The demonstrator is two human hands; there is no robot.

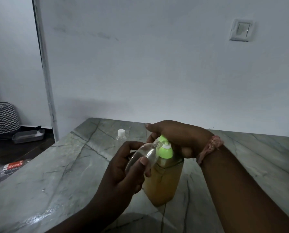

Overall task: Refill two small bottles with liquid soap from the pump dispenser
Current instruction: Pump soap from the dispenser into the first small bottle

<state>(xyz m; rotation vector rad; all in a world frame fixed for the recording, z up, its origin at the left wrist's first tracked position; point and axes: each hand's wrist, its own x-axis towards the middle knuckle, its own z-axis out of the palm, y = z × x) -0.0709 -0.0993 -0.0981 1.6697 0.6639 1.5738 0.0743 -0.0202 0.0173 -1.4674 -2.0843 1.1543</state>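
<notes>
On the counter: grey veined stone slab (59, 179), running from 9 o'clock to 3 o'clock across the lower half of the view, butted against a pale wall.
Wall fitting: white switch plate (241, 30) at 1 o'clock, high on the wall.
Floor, 9 o'clock: zigzag-patterned basket (2, 117), with a dark tray (28, 136) just beside it.
Pump dispenser: (163, 184) upright on the slab at 6 o'clock of centre, amber soap inside, lime-green pump head on top.
Right hand: (177, 137) laid over the pump head from 3 o'clock, fingers curled around it; pink thread band (209, 149) on the wrist.
Left hand: (123, 172) coming in from 7 o'clock, thumb and fingers clamped around the clear bottle.
Clear bottle: (142, 156) tilted, neck up at the green spout, touching or nearly so; fill level cannot be told.
Second small bottle: (120, 137) upright with white cap on, at 12 o'clock of the left hand, well apart from both hands.
</notes>
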